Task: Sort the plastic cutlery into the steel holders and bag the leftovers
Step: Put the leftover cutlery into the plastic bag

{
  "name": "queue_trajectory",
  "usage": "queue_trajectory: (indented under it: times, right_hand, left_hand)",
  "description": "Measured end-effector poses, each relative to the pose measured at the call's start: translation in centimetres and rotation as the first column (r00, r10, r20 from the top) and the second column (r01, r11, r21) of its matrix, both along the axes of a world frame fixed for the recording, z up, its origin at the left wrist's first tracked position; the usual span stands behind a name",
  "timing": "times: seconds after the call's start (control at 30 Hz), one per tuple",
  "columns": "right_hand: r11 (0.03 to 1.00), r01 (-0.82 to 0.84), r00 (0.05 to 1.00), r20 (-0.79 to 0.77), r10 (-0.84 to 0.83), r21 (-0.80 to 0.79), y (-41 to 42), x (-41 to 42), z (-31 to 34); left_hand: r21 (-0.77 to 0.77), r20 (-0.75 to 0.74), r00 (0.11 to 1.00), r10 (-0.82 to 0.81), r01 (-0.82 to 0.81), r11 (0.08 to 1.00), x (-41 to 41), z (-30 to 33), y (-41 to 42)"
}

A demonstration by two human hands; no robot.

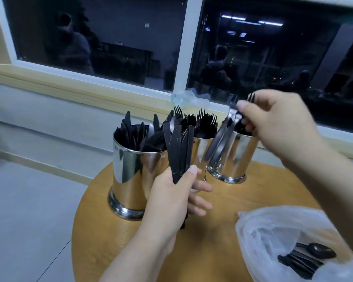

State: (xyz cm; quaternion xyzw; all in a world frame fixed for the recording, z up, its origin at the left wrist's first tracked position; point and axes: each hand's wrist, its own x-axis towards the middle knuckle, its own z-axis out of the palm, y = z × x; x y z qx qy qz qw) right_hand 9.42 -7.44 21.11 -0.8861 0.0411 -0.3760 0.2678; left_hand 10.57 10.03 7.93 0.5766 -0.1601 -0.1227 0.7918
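Dim room: pale wall (pixel 49 123), tiled floor (pixel 25 210), and a white-framed window (pixel 189 45) with dark panes throwing back ceiling lights and vague figures. On the sill, a crumpled clear wrapper (pixel 189 99).

Below, a round wooden table (pixel 222 204), its near edge cut off by the frame. Three steel holders standing on the far half: left holder (pixel 135 176), largest in view, packed with black knives; middle holder (pixel 201 151), partly hidden, bristling with black forks; right holder (pixel 234 157), tilted toward the left, some cutlery inside, too blurred to sort by kind.

At the near right, a white plastic bag (pixel 273 237) lying open on the table, with several black spoons (pixel 310 257) inside.

Left hand (pixel 171 202) in front of the left holder, thumb and fingers wrapped round the handles of an upright bundle of knives (pixel 178 147), the lower fingers loosely extended.

Right hand (pixel 273 119) raised over the rim of the right holder, fingers curled down and pinching a few forks (pixel 243 102), tines up against the dark pane; blurred, so the exact number cannot be told.
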Motion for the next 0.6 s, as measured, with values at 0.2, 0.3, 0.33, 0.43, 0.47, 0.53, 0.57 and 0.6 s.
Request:
queue_trajectory:
  times: [0.2,0.3,0.33,0.43,0.47,0.53,0.57,0.6]
  right_hand:
    - [0.997,0.014,0.983,0.182,0.0,-0.073,0.1,5.1,2.4]
    - [0.991,0.052,0.985,0.171,-0.03,-0.126,0.6,7.6,2.0]
    - [0.988,0.068,0.987,0.154,-0.047,-0.136,0.5,8.4,1.6]
    - [0.978,0.066,0.998,-0.009,-0.069,-0.199,0.4,10.1,-0.2]
    - [0.97,0.068,0.993,-0.075,-0.088,-0.232,0.4,10.3,-0.8]
    - [0.965,0.097,0.986,-0.106,-0.126,-0.245,0.5,9.9,-1.6]
    - [0.969,0.111,0.991,-0.052,-0.126,-0.222,0.7,9.3,-1.8]
    - [0.977,0.104,0.995,0.025,-0.101,-0.184,0.9,8.5,-1.9]
  left_hand:
    - [-0.054,-0.022,1.0,-0.013,0.011,0.999,0.8,-0.6,1.2]
    - [-0.115,-0.05,0.996,-0.075,0.069,0.991,1.0,-0.5,1.6]
    - [-0.127,-0.054,0.994,-0.092,0.085,0.988,1.1,-0.4,1.7]
    - [-0.145,-0.057,0.989,-0.134,0.125,0.981,1.3,-0.3,2.1]
    - [-0.146,-0.056,0.988,-0.146,0.136,0.98,1.4,-0.4,2.1]
    - [-0.137,-0.053,0.985,-0.165,0.156,0.978,1.5,-0.4,2.2]
    - [-0.129,-0.055,0.983,-0.176,0.167,0.977,1.5,-0.4,2.2]
    - [-0.121,-0.059,0.981,-0.187,0.178,0.976,1.5,-0.4,2.3]
